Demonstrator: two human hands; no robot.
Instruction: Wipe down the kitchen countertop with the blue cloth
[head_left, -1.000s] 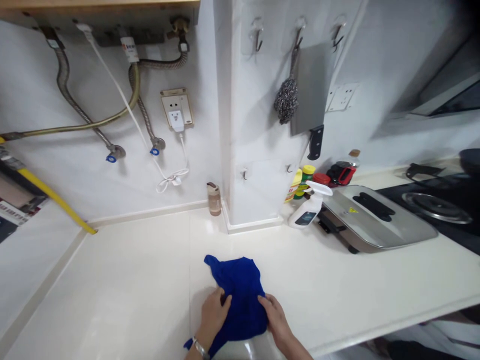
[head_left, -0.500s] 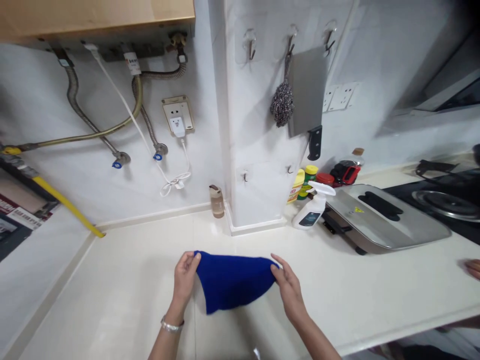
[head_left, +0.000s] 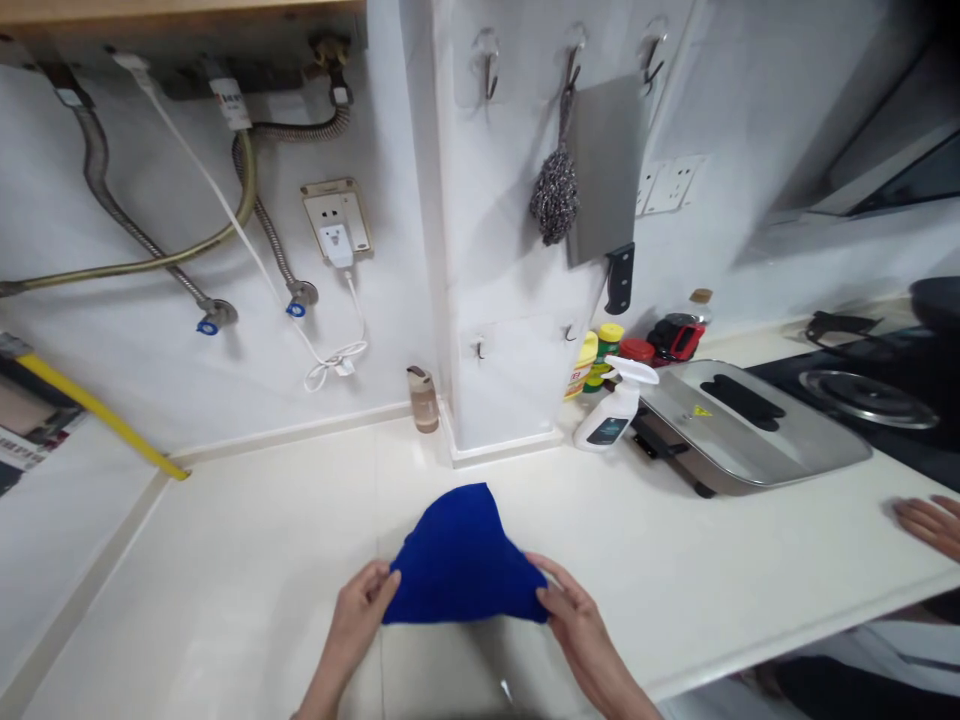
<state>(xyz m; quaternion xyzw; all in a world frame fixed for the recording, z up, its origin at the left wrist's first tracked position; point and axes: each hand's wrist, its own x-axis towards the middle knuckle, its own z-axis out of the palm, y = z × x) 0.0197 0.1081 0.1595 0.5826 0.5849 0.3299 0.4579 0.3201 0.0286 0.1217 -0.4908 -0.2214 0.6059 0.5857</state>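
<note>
A blue cloth [head_left: 461, 565] is stretched between my two hands over the white countertop [head_left: 247, 560]. My left hand [head_left: 361, 605] pinches its left corner between thumb and fingers. On the other side, my right hand [head_left: 574, 610] grips the right corner, thumb on top. The cloth's far part rises to a point beyond my hands, and its near edge runs nearly straight between them. Whether the cloth touches the counter I cannot tell.
Behind the cloth stand a brown bottle [head_left: 423, 400] and a white spray bottle [head_left: 615, 405]. An electric pan with a lid [head_left: 750, 425] sits to the right, before the stove [head_left: 892, 390]. A cleaver [head_left: 606, 170] and a steel scourer [head_left: 555, 195] hang on hooks. Another person's hand [head_left: 930, 522] rests at the far right.
Both hands have come lower, and the cloth's loose part, which hung toward me, now points away. The view has shifted slightly, and more of the other person's hand shows.
</note>
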